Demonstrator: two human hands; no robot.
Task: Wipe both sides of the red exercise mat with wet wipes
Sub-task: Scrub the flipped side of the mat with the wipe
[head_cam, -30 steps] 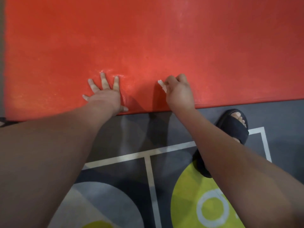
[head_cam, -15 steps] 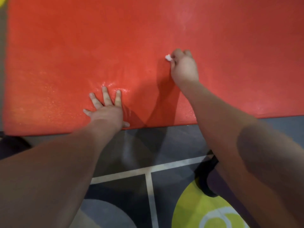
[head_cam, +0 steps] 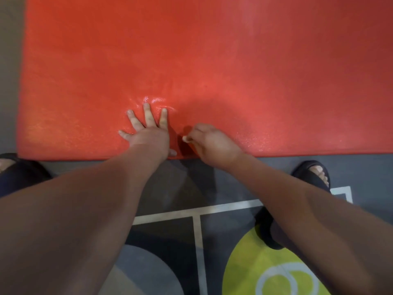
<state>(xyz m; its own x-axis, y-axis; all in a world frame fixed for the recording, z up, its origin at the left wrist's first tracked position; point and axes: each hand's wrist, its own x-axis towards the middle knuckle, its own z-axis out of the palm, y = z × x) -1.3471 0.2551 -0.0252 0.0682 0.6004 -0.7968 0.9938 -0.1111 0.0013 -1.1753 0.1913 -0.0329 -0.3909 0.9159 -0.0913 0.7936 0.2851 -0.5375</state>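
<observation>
Wipe (head_cam: 185, 139) back at the near edge of the red mat (head_cam: 212, 60), pinched in the curled right hand (head_cam: 212, 143) (only a white scrap shows); left hand (head_cam: 148, 135) stays flat, fingers spread.

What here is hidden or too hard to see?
Head view only:
The wet wipe: just a tiny white corner shows; the curled right hand covers the rest.
The red mat: cut off by the top and right picture edges; its underside faces down, unseen.
The left sandal: mostly cut off by the left picture edge.
</observation>
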